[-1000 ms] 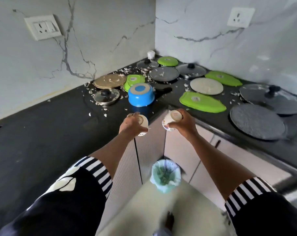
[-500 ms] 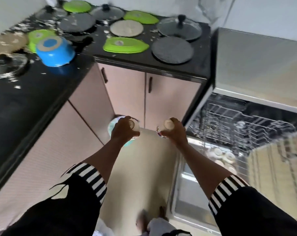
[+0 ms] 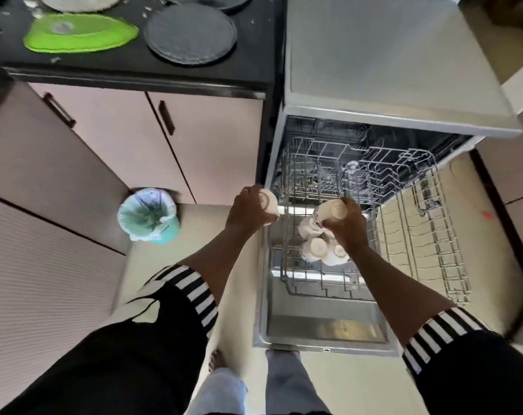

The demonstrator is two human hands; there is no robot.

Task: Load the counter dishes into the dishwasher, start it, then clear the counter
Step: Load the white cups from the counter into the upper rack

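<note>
My left hand [image 3: 248, 209] grips a small cream cup [image 3: 269, 202] upside down, at the left edge of the open dishwasher [image 3: 398, 70]. My right hand [image 3: 348, 224] holds a second cream cup [image 3: 332, 209], also bottom up, above the pulled-out wire rack [image 3: 428, 235]. Several cream cups [image 3: 317, 247] sit in that rack just under my right hand. The dishwasher door [image 3: 323, 322] lies folded down in front of my feet. On the black counter [image 3: 134, 67] at top left rest a green plate [image 3: 80, 32] and a grey plate [image 3: 190, 32].
A small bin with a pale liner [image 3: 148, 215] stands on the floor by the pink cabinet doors [image 3: 113, 136]. A second wire rack [image 3: 338, 163] sits deeper inside the machine. My feet stand close to the door's front edge.
I have turned right from the counter to the dishwasher. Both hands, each still holding a cup, now hover over the open rack, the right one above the stored cups.
</note>
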